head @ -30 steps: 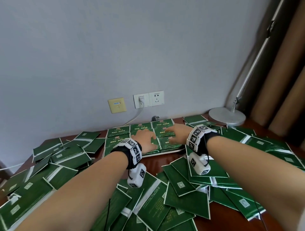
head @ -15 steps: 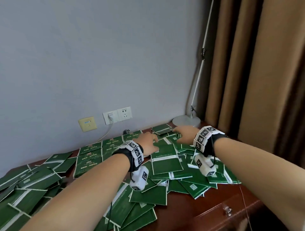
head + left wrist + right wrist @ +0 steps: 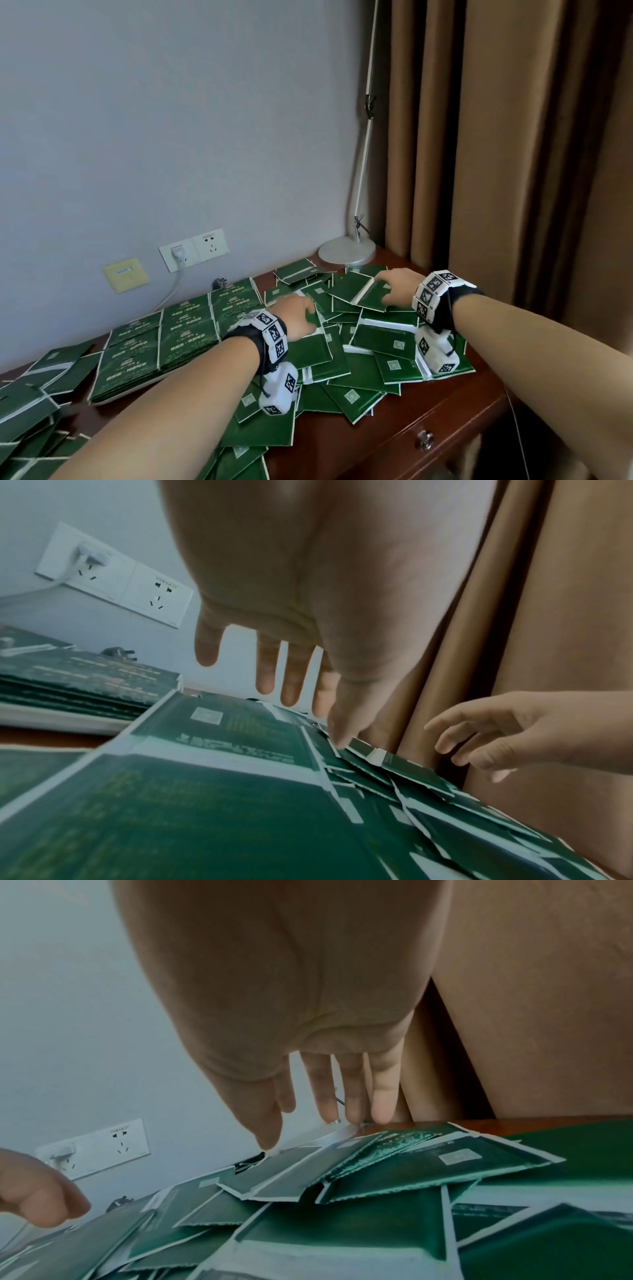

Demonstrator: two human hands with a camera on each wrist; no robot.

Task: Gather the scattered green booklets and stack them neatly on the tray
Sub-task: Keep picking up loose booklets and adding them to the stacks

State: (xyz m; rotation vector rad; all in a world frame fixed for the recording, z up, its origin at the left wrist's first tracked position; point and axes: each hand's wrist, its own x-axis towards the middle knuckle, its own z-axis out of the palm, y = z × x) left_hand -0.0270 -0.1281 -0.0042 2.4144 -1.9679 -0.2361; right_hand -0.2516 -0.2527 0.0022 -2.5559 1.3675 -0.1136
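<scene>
Green booklets (image 3: 373, 346): a loose, overlapping heap across the middle and lower right of the head view, more spilling to the lower left edge.
Stacked booklets (image 3: 178, 334): neat rows on the tray, left of centre, just beside the heap.
Tray (image 3: 113, 399): only its pale rim shows under the stack, on the desk.
Left hand (image 3: 296, 317): palm down over the heap at frame centre; in the left wrist view the fingers (image 3: 291, 674) are straight and spread, the thumb tip touching a booklet edge, nothing grasped.
Right hand (image 3: 394, 284): right of centre, above the far booklets; fingers (image 3: 352, 1093) straight and loosely apart, thumb tip down at a booklet's edge, holding nothing.
Desk (image 3: 404, 425): dark red-brown wood, a drawer knob at its lower right front.
Lamp (image 3: 346, 251): round silver base at the desk's back corner, thin pole rising up.
Wall sockets (image 3: 193, 250): white plate with a plug in it, upper left of the hands.
Curtain (image 3: 513, 137): brown folds filling the right side.
</scene>
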